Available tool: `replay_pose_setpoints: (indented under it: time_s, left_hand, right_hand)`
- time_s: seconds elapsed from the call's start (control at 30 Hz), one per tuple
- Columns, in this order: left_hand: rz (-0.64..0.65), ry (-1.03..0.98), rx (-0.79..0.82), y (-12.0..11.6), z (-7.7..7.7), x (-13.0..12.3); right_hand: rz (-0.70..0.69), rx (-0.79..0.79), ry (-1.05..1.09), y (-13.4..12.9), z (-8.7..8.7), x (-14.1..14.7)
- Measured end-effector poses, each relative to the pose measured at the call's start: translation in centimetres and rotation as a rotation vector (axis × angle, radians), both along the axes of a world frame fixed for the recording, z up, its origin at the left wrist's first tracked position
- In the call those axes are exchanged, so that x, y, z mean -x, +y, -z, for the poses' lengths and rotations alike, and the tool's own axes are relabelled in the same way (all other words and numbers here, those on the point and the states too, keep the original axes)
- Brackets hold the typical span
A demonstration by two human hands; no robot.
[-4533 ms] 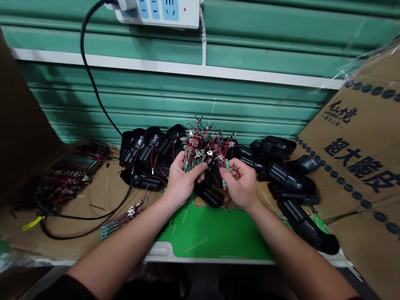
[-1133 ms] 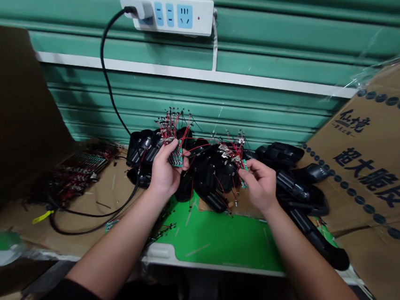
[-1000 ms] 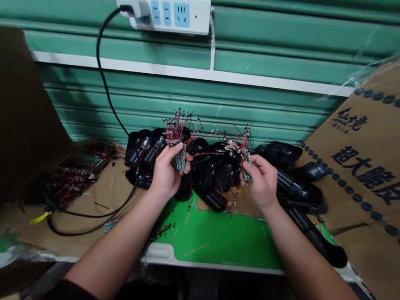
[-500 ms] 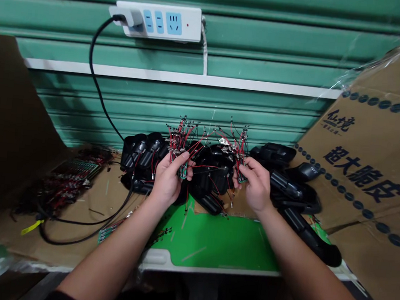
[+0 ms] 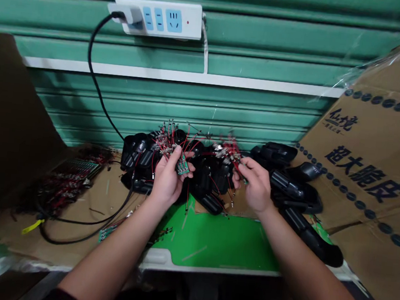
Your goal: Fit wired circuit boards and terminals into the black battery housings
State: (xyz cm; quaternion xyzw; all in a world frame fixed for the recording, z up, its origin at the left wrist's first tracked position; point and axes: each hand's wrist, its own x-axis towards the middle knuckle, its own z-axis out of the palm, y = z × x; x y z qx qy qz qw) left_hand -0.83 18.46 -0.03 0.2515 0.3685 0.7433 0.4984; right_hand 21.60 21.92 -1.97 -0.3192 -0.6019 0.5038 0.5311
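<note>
My left hand (image 5: 169, 177) is closed on a bundle of green circuit boards (image 5: 182, 165), with red and black wires fanning up from it. Between the thumb and fingers of my right hand (image 5: 255, 181) is a second bundle of wired circuit boards (image 5: 230, 152), partly smeared by motion. The two bundles are apart at board level; whether some wires still touch I cannot tell. Behind and below them lie several glossy black plastic housings (image 5: 207, 200), some with thin red wires hanging out.
More wired boards (image 5: 78, 169) are heaped on cardboard at the left, near a black cable (image 5: 83, 223) with a yellow tag. More black housings (image 5: 295, 187) lie at the right beside a large carton (image 5: 369, 152). A white power strip (image 5: 163, 20) hangs on the green wall.
The bundle in my left hand has tilted to the left, its wires now leaning that way. My right hand's bundle has tilted left too and is blurred. Wires stretched between the bundles have loosened.
</note>
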Motion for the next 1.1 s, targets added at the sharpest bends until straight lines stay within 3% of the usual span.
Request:
replay_pose_setpoints:
  time_s: [0.13,0.2,0.37,0.63,0.93,1.1]
  left_hand:
    - [-0.143,0.007,-0.109,0.2,-0.4,0.8]
    - [-0.173,0.032,-0.113,0.2,-0.4,0.9]
    - [-0.044,0.082,-0.025,-0.2,-0.3,0.1]
    - [-0.019,-0.033,0.060,-0.2,-0.3,0.8]
    - [0.167,-0.025,-0.086,-0.9,-0.3,0.7]
    - [0.362,0.044,-0.201,-1.4,-0.3,0.9]
  right_hand:
    - [-0.107,0.041,-0.067,0.4,-0.1,-0.7]
    - [-0.083,0.022,-0.036,0.5,-0.1,-0.8]
    - [-0.166,0.040,-0.084,0.5,0.3,-0.8]
    - [-0.191,0.040,-0.079,0.4,0.7,-1.1]
    - [-0.235,0.029,-0.113,0.0,0.8,-0.9]
    - [-0.259,0.010,-0.094,0.1,1.0,-1.0]
